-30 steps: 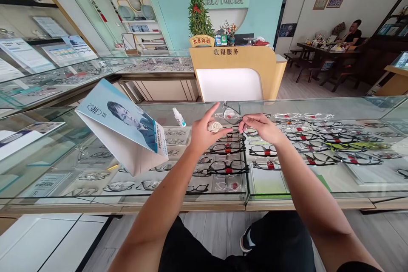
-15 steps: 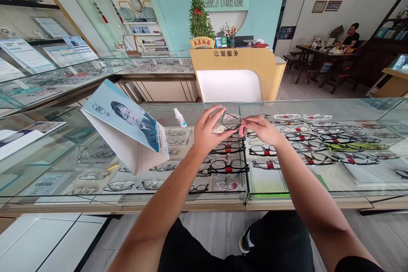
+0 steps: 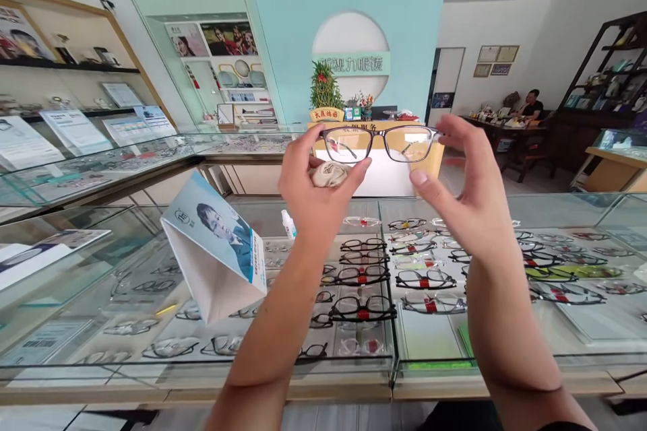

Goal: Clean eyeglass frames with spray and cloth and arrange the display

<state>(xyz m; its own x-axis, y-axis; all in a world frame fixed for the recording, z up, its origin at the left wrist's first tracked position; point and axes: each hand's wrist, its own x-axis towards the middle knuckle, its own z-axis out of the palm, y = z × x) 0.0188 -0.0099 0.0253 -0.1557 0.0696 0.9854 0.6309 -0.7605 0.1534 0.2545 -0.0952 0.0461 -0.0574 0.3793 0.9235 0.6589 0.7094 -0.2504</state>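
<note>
Head view: dark-rimmed eyeglasses [image 3: 379, 135], one pair, raised between the hands above the glass-topped table [image 3: 429, 384]. Left hand [image 3: 318, 205]: pinching the left lens rim, bunched pale cloth [image 3: 329, 174] in the palm. Right hand [image 3: 472, 209]: thumb and fingers spread, fingertips by the right hinge, contact unclear. Handling: best steadied by the rims, skin off the lenses. Also: white bottle [image 3: 288, 223], partly hidden behind left wrist; tent sign [image 3: 217, 246] beside left forearm, likely obstacle; display spectacles [image 3: 362, 279], rows, below both hands.

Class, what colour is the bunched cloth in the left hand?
The cloth in the left hand is cream, seen best in the head view.
</note>
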